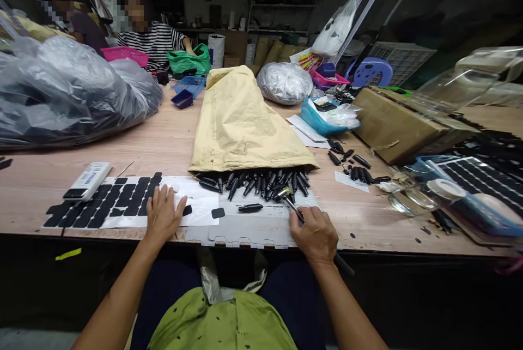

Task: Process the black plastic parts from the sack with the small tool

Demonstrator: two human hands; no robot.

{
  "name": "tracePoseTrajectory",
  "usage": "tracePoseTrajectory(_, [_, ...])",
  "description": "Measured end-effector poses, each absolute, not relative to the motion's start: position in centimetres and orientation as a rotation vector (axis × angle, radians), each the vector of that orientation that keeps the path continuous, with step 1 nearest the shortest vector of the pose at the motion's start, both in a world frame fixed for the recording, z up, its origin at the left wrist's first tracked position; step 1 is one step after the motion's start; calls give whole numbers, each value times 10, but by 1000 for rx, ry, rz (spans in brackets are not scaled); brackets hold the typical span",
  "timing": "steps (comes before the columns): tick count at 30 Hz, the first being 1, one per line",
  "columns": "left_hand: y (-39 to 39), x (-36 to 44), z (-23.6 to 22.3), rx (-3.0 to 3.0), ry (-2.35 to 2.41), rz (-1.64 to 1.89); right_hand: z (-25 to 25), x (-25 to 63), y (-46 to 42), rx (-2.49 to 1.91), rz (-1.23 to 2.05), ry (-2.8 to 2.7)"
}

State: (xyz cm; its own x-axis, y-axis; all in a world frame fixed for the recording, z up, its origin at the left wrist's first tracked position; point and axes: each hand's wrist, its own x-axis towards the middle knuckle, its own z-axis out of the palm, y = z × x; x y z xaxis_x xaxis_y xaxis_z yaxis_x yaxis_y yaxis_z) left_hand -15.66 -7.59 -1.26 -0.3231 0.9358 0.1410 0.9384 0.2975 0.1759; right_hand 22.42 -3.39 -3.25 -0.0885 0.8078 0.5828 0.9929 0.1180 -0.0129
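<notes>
My left hand [163, 211] lies with fingers spread on a white sheet [202, 203] that carries rows of black rounded patches [134, 197]. One loose black patch [218, 212] sits near the sheet's right edge. My right hand [315, 234] is closed round a small hammer [292, 206]; its metal head points at the pile and its dark handle sticks out below my hand. Several black tapered tube pieces [255, 182] spill from the mouth of a beige sack [245, 132]. A single black tube piece [250, 208] lies in front of the pile, on a grey board [245, 230].
A white device [87, 181] rests on the sheet's left part. Large clear plastic bags [73, 94] fill the table's left. On the right are a cardboard box [402, 121], a blue basket [322, 121], and a glass jar [412, 200]. A person in stripes [153, 42] sits across.
</notes>
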Motion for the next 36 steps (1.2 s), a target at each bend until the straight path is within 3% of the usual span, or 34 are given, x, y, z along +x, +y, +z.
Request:
tracePoseTrajectory(6, [-71,-145,-19,-1978,-2355,-371,-31,223,-34,-1747,-557,-1958])
tracePoseTrajectory(13, [-48,-155,8,-1730,-2540,-493,-31,223,-35,-1745,-553,-1955])
tracePoseTrajectory(36, [-23,-176,21,-1547,-2814,-245,-26,220,-35,-1781,-460,-1908])
